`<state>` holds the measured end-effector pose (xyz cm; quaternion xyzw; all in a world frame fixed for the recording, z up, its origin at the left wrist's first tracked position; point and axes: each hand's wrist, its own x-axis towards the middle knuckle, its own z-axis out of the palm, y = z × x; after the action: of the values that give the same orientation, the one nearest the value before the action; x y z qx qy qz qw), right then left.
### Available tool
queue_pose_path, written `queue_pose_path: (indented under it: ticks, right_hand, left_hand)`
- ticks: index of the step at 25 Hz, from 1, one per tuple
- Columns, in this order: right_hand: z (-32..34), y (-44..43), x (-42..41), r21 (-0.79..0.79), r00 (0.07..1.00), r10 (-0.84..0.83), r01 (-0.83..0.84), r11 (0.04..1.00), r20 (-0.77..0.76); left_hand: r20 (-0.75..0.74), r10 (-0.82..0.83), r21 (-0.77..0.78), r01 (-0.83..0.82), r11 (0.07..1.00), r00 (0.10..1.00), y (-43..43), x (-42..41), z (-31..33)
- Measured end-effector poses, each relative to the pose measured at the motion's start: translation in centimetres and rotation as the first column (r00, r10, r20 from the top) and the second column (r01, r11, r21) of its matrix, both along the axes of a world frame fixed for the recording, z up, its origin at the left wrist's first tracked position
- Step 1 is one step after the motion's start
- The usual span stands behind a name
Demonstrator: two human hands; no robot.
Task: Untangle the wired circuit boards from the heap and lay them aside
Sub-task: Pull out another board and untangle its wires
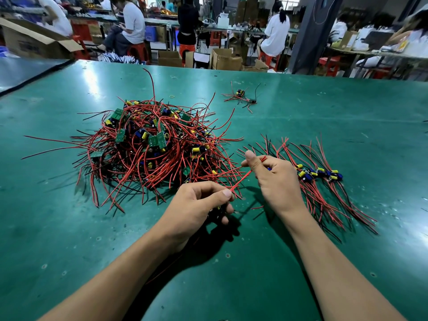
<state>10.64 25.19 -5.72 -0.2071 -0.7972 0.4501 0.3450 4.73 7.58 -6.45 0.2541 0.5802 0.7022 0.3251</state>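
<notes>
Between the heap (pixel 148 144) of wired circuit boards at the worktop's (pixel 301 100) left and the freed boards (pixel 319 174) laid in a row toward its right edge, the left hand (pixel 199 205) has its grip pinching a red wire (pixel 240 180) between thumb and forefinger. The right hand (pixel 275 179) has its grip curled round red leads (pixel 262 159), likely pulling them taut to slip one board free. The worktop holds no container; the cardboard boxes (pixel 225 59) beyond its far edge hide their contents.

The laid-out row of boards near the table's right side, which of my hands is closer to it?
Right. The right hand, pinching a red wire, sits just left of the row of boards, against its wires. The left hand is farther left, below the heap.
</notes>
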Motion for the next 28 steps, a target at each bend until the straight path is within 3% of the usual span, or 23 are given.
queue_pose_path:
  ticks: [4,6,8,10,13,16,24,26,28]
  right_hand:
    - [-0.4,0.1,-0.2,-0.013,0.999,-0.029,0.029,1.0,-0.039]
    - [-0.4,0.0,-0.4,-0.199,1.0,0.026,-0.027,0.98,-0.007]
    - [-0.1,-0.1,-0.7,-0.516,0.994,0.106,-0.101,0.851,-0.019]
    - [0.3,0.1,-0.7,-0.721,0.983,0.168,-0.169,0.671,-0.074]
    - [0.8,0.6,-0.5,-0.832,0.957,0.214,-0.276,0.481,-0.194]
    - [0.8,0.6,-0.4,-0.852,0.955,0.194,-0.288,0.438,-0.223]
    - [1.1,-1.5,-0.4,-0.681,0.959,0.268,-0.256,0.686,-0.091]
    - [1.1,-2.3,-0.3,-0.484,0.956,0.294,-0.268,0.833,-0.025]
    - [0.8,-2.8,0.0,-0.093,0.965,0.261,-0.257,0.962,0.033]
  left_hand:
    - [0.017,-0.008,0.001,0.008,1.0,1.0,0.0,-0.1,0.1]
    - [0.023,-0.01,-0.003,0.01,1.0,1.0,0.0,-0.1,0.1]
    - [0.032,-0.015,-0.013,0.015,1.0,0.999,0.0,-0.2,0.2]
    - [0.039,-0.029,-0.017,0.029,0.999,0.999,-0.1,-0.1,0.3]
    - [0.044,-0.051,-0.027,0.052,0.998,0.998,-0.2,0.0,0.5]
    - [0.083,-0.072,-0.037,0.075,0.996,0.994,-0.2,0.0,0.7]
    - [0.106,0.057,0.037,-0.061,0.997,0.993,-0.3,0.0,1.8]
    - [0.041,0.124,0.102,-0.128,0.987,0.991,-0.3,-0.2,2.3]
    - [-0.034,0.189,0.151,-0.182,0.972,0.981,-0.4,-0.5,2.7]
